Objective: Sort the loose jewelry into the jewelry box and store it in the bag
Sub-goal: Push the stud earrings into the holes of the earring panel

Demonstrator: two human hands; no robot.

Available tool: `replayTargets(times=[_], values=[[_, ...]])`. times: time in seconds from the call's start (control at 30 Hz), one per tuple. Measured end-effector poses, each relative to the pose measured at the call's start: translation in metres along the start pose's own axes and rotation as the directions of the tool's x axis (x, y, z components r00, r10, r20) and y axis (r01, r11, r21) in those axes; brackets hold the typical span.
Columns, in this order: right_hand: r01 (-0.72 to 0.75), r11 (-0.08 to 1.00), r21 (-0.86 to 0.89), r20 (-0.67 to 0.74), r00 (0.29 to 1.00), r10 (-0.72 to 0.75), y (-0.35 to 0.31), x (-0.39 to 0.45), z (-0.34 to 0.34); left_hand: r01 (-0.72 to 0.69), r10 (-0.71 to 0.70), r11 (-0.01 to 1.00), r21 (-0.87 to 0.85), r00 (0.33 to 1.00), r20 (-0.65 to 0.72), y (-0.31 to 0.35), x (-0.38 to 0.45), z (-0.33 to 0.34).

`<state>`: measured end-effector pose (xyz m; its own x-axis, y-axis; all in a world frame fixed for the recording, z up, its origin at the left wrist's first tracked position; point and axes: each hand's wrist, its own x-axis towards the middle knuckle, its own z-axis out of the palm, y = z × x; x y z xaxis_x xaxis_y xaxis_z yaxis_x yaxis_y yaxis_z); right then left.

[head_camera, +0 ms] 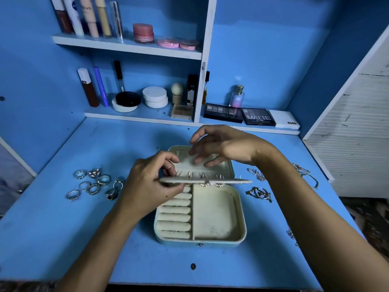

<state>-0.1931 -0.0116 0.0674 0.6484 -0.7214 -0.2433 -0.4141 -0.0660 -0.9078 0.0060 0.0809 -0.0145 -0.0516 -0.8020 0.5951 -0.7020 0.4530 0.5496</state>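
An open pale jewelry box (219, 213) lies in the middle of the blue desk, with ring rolls on its left and a bare compartment on its right. My left hand (147, 186) pinches the left end of the box's earring panel (231, 181), held level above the base; several earrings are stuck through it. My right hand (221, 146) hovers over the raised lid with fingers spread and holds nothing. Several silver rings (94, 184) lie loose on the desk to the left. Chains and bracelets (260, 192) lie to the right.
Two shelves (126, 46) at the back carry cosmetics tubes, jars and compacts. Eyeshadow palettes (259, 116) and a perfume bottle (237, 98) stand behind the box. A white slatted panel (353, 144) closes the right side. More chain bits (291, 234) lie by the right desk edge.
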Motion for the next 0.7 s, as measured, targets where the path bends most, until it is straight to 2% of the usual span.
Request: replayTargets(times=[0.13, 0.33, 0.47, 0.7], values=[[0.126, 0.948, 0.293, -0.188, 0.979, -0.072, 0.019, -0.01, -0.017, 0.072, -0.072, 0.996, -0.044, 0.997, 0.005, -0.003, 0.004, 0.0], [0.291, 0.824, 0.487, -0.396, 0.914, -0.09, 0.046, -0.013, -0.015, 0.196, -0.196, 0.976, -0.098, 0.981, 0.01, 0.001, 0.008, 0.0], [0.364, 0.773, 0.519, -0.511, 0.858, -0.061, 0.057, -0.01, -0.009, 0.283, -0.281, 0.953, -0.107, 0.959, 0.037, -0.001, 0.01, 0.003], [0.413, 0.805, 0.425, -0.646, 0.762, -0.05, 0.062, -0.008, 0.002, 0.343, -0.337, 0.935, -0.092, 0.939, 0.075, -0.003, 0.016, 0.005]])
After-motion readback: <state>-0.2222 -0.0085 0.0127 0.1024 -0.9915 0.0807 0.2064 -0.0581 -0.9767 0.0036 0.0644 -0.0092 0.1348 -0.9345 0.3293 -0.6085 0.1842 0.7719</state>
